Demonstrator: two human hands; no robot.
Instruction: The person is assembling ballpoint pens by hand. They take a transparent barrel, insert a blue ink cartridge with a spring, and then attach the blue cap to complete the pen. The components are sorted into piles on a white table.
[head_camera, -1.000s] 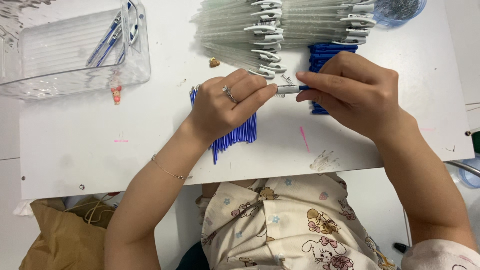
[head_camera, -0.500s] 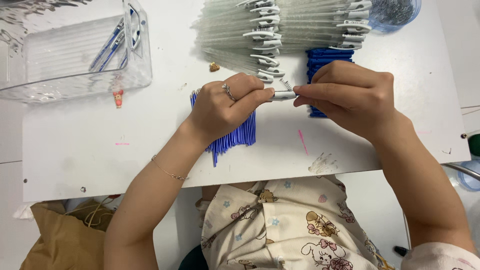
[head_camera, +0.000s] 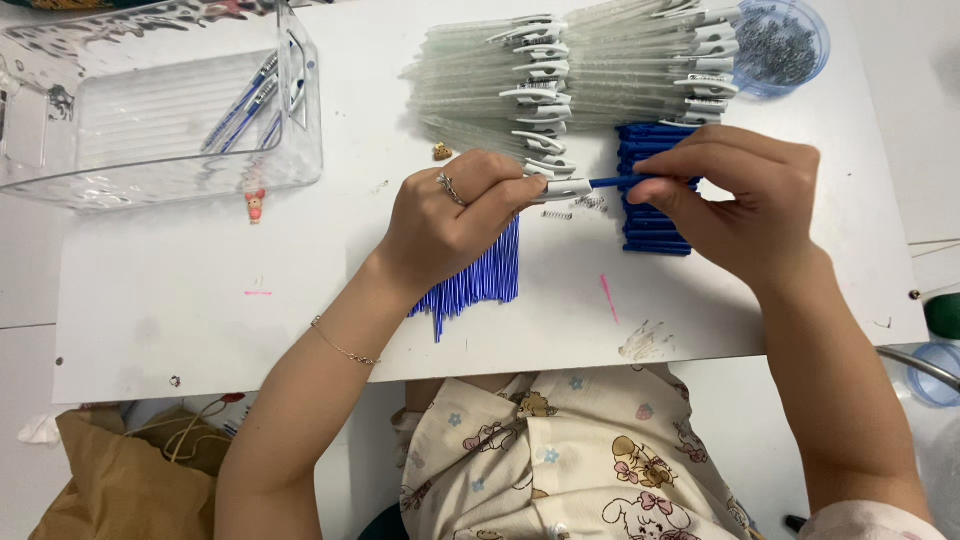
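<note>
Blue plastic everywhere on this white bench, so here's the layout. The left hand has a closed grip on a clear pen barrel with a white clip, pinched between thumb and fingertips and held roughly level just above the bench top, about in the middle of the board. The right hand has its fingers pinched tight around a thin blue refill whose other end sits at the mouth of that barrel; can't tell how far in it goes. Under the left hand is a fanned bundle of blue refills lying flat, ends pointing toward the person. Behind the right hand there's a neat stack of dark blue pen parts, partly hidden by the fingers. Just between the two piles a few small metal springs lie loose on the bench. Further back is a big heap of clear pen barrels with white clips, two rows side by side. At the far right corner sits a round blue tub of springs. Off to the left there's a clear plastic bin with a few finished pens leaning in it. A little brown bit lies near the barrel heap, no idea what it is. The left hand wears a ring, and a thin bracelet sits on that wrist.
</note>
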